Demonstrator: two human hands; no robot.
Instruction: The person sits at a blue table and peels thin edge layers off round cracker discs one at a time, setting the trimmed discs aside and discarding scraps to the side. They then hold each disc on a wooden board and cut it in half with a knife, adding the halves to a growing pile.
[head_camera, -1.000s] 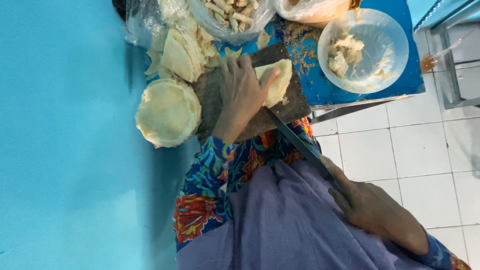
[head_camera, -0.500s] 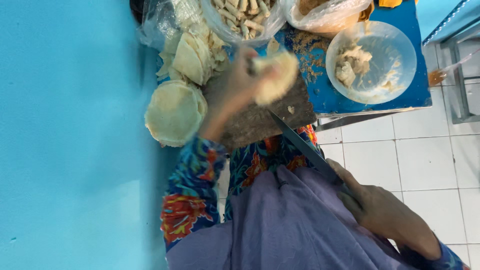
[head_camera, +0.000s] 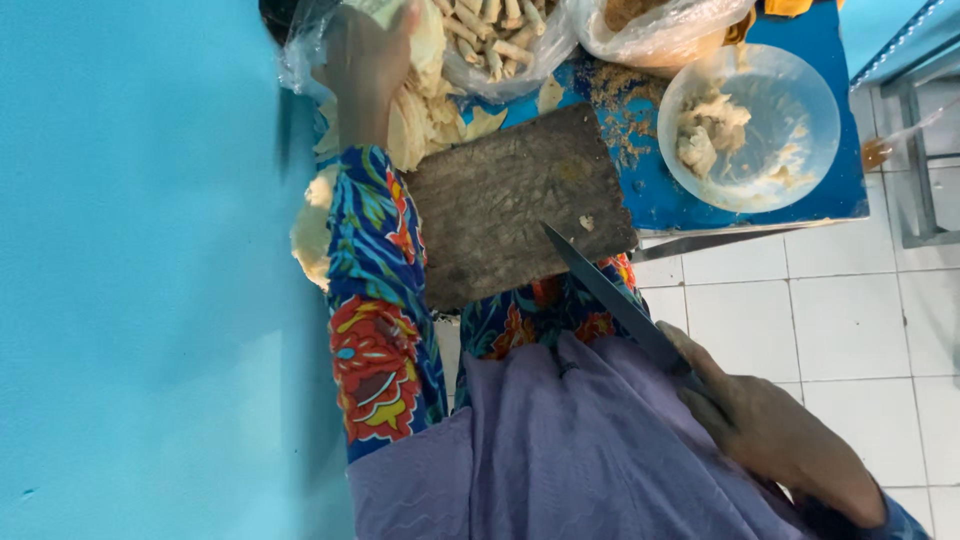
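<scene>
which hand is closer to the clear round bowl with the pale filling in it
Right. The right hand grips the long dark knife below the clear round bowl, apart from it. The left hand is across the worn wooden board, on the pale wrappers.

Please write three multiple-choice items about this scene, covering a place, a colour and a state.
1. Where does the tip of the knife lie?
A. inside the clear bowl
B. over the near corner of the wooden cutting board
C. on the tiled floor

2. What colour is the table top under the clear bowl?
A. blue
B. red
C. white

3. What is the left hand doing?
A. lying flat on the board
B. holding the knife
C. reaching into the pale flat pieces by the plastic bags

Answers:
1 B: the blade point overlaps the board's near corner while the right hand holds the handle.
2 A: blue shows around the bowl.
3 C: the hand is up among the pale pieces, off the board.
</scene>
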